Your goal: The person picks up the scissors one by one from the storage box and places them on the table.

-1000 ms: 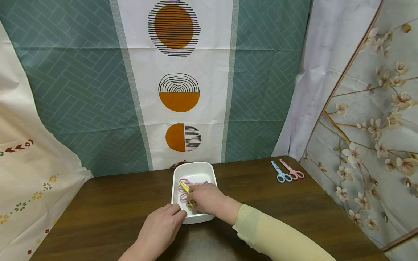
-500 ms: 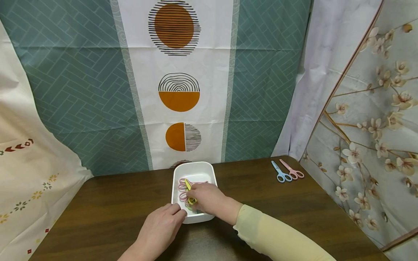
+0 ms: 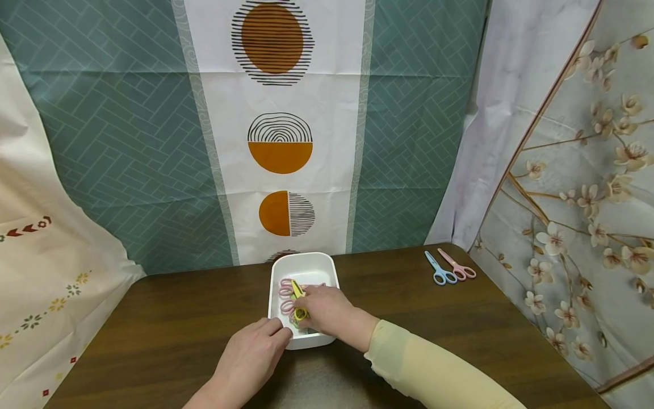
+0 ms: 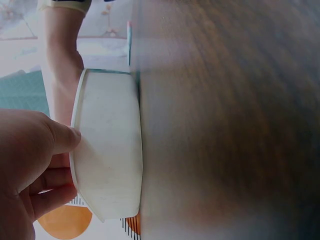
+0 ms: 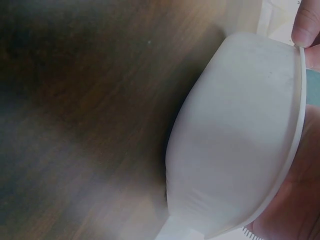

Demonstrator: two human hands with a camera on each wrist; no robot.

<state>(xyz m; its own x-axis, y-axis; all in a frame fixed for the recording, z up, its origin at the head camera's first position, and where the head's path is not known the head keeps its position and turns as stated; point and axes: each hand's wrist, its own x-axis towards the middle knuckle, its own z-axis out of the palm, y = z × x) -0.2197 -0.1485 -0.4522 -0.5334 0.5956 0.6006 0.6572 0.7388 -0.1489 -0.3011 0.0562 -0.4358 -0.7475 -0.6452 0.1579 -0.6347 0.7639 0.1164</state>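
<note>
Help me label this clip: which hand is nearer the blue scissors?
Right. The right hand holds the yellow scissors in the tray, left of the blue scissors; the left hand grips the tray's near-left corner, farther away.

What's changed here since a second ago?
The yellow scissors held in the right hand turned: their tip swung rightward and now points more straight ahead. The left hand still holds the rim of the white box; the blue scissors and pink scissors on the table stayed put.
</note>
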